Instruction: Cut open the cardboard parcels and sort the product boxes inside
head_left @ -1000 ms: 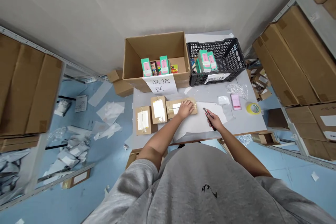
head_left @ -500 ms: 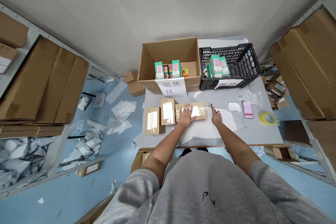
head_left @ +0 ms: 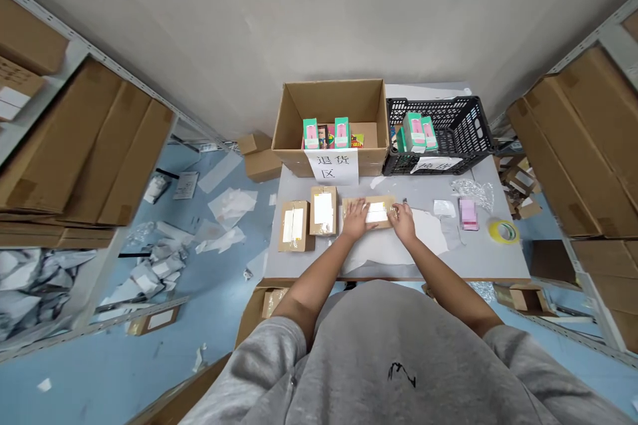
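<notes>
Brown cardboard parcel (head_left: 367, 211) is lying on the table (head_left: 493, 265), my open left grip (head_left: 355, 220) pressing it flat, my right grip (head_left: 403, 222) curling at its tape, hold unclear. Tugging hard is risking tearing its white label (head_left: 376, 214).

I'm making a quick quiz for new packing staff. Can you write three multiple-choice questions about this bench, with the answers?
1. Where is the roll of yellow tape?
A. In the black crate
B. On the table, right of the pink packet
C. On the floor

2. How many parcels lie left of the one under the left hand and right hand?
A. One
B. Four
C. Two

3. The cardboard box at the table's far end is:
A. Open at the top
B. Taped shut
C. Tipped on its side

Answers:
1. B: the tape lies on the tabletop.
2. C: two labelled parcels sit there.
3. A: teal-and-pink boxes show inside.
</notes>
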`<state>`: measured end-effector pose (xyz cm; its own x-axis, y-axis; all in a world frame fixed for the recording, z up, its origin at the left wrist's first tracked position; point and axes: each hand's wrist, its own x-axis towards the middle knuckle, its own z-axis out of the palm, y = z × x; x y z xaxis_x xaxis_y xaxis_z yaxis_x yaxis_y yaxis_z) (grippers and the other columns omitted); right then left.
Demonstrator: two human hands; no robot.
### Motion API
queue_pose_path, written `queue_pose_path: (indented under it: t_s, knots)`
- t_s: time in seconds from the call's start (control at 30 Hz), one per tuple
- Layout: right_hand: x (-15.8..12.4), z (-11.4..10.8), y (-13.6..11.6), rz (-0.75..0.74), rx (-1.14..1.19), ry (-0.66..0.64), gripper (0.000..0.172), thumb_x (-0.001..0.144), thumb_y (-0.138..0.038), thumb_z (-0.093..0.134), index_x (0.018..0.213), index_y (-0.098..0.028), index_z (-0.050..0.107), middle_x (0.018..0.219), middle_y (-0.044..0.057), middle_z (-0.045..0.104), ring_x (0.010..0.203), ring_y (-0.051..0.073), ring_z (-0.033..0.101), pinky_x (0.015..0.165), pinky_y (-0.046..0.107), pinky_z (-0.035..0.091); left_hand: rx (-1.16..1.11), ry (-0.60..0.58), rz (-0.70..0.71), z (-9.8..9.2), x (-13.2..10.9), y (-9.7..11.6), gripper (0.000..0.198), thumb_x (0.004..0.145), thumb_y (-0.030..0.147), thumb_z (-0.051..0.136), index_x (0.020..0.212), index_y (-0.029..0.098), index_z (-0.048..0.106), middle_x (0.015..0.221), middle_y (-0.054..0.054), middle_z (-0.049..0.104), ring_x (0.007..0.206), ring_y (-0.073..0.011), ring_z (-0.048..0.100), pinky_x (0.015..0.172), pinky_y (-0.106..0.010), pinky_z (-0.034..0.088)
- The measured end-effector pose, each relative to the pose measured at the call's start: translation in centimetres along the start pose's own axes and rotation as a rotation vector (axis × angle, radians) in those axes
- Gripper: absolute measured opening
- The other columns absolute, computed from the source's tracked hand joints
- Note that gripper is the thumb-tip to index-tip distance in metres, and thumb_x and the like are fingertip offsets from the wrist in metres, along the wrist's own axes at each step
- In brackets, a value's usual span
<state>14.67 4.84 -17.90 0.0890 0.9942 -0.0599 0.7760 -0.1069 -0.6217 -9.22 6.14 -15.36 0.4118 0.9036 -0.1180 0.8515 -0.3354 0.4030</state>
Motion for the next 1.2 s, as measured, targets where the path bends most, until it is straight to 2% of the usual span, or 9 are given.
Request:
queue_pose_path:
  t_s: [0.17,0.37,0.47,0.57,0.67,0.8,0.87,0.97,1.2]
  knots:
    - [-0.6,-1.0,-1.5,0.03,-0.191,-0.08,0.056,0.089,-0.044,0.086,0.138,-0.025,0.069,0.141,0.015,0.061,0.132,0.038,0.057,0.109,0.051,0.049,-0.018,0.016,-0.051,-2.6,-1.9,-2.7,0.07,0.087,0.047,0.092,0.147,0.023,0.064,0.162,-0.02,0.055,0.154,-0.04,0.048,0.127,-0.054,0.04]
    - [0.0,-2.3,-2.3,-0.138,-0.286,-0.166,0.043,0.085,-0.036,0.09,0.121,-0.023,0.071,0.136,0.015,0.064,0.131,0.038,0.057,0.108,0.05,0.049,-0.021,-0.05,-0.048,-3.6,-1.8,-3.0,0.071,0.076,0.042,0.101,0.136,0.021,0.069,0.161,-0.019,0.056,0.152,-0.0403,0.05,0.125,-0.054,0.043]
    - [-0.6,-2.9,-2.4,-0.204,-0.265,-0.197,0.024,0.088,-0.029,0.085,0.106,-0.024,0.071,0.131,0.013,0.07,0.126,0.035,0.064,0.108,0.049,0.052,-0.134,-0.084,-0.064,-4.0,-1.4,-3.3,0.049,0.099,0.059,0.077,0.13,0.021,0.075,0.166,-0.018,0.056,0.157,-0.0368,0.049,0.128,-0.05,0.043]
    - [-2.3,-3.3,-1.5,-0.235,-0.145,-0.247,0.017,0.093,-0.037,0.082,0.093,-0.024,0.071,0.147,0.013,0.069,0.139,0.034,0.063,0.112,0.047,0.054,-0.255,-0.151,-0.101,-4.5,-1.3,-4.4,0.054,0.117,0.051,0.035,0.139,0.022,0.076,0.171,-0.012,0.056,0.163,-0.0279,0.047,0.133,-0.043,0.039]
    - [-3.5,-3.4,-0.5,-0.2,-0.025,-0.276,0.03,0.106,-0.049,0.065,0.091,-0.025,0.075,0.161,0.012,0.064,0.159,0.032,0.051,0.126,0.049,0.048,-0.213,-0.246,-0.075,-4.4,-1.5,-5.2,0.06,0.111,0.047,0.047,0.164,0.02,0.059,0.182,-0.012,0.042,0.169,-0.028,0.038,0.136,-0.044,0.034]
    - [-4.0,-2.2,-0.7,-0.16,-0.076,-0.278,0.029,0.107,-0.041,0.062,0.12,-0.021,0.08,0.172,0.015,0.055,0.167,0.031,0.04,0.135,0.05,0.038,-0.05,-0.244,-0.077,-2.4,-2.5,-4.0,0.095,0.102,0.049,0.061,0.183,0.019,0.022,0.19,-0.016,0.015,0.177,-0.0332,0.015,0.14,-0.058,0.02]
    - [-4.2,-1.4,-1.1,-0.165,-0.186,-0.266,0.058,0.096,-0.035,0.077,0.15,-0.019,0.067,0.179,0.018,0.043,0.17,0.034,0.034,0.138,0.053,0.032,-0.023,-0.173,-0.096,-1.1,-3.1,-3.1,0.095,0.105,0.05,0.057,0.184,0.018,0.014,0.189,-0.019,0.013,0.177,-0.0333,0.011,0.14,-0.062,0.016]
    - [-4.6,-0.4,-1.6,-0.18,-0.344,-0.273,0.105,0.083,-0.028,0.089,0.176,-0.021,0.039,0.186,0.019,0.028,0.175,0.036,0.02,0.14,0.057,0.021,-0.018,-0.073,-0.087,0.0,-3.9,-2.2,0.098,0.105,0.054,0.059,0.183,0.014,0.016,0.188,-0.024,0.018,0.177,-0.0354,0.014,0.14,-0.062,0.018]
    - [-3.5,-0.3,-0.9,-0.228,-0.45,-0.345,0.113,0.084,-0.039,0.089,0.18,-0.022,0.032,0.189,0.018,0.02,0.176,0.037,0.014,0.14,0.059,0.016,-0.028,0.028,-0.071,-2.2,-1.5,-3.5,0.087,0.101,0.051,0.069,0.175,0.017,0.039,0.183,-0.023,0.035,0.171,-0.0397,0.031,0.138,-0.058,0.026]
